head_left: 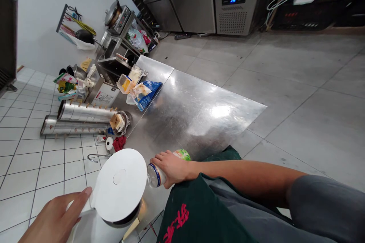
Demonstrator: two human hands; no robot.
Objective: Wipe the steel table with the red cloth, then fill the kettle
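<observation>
The right hand [172,168] grips a light, slick plastic bottle [159,172] mid-body, while left hand [55,218] fingers touch the white kettle [119,190].

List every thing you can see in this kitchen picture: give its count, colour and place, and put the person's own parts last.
kettle: one, white, lid shut, near counter edge
bottle: one, clear, green label, lying tilted beside the kettle
foil rolls: two, silver, against the tiled wall
snack bag: one, blue, mid counter
red cloth: one, beside the rolls
counter: one, steel
fridge unit: one, steel, far wall
apron: one, dark green, red print
left hand: at the kettle's handle
right hand: gripping the bottle
</observation>
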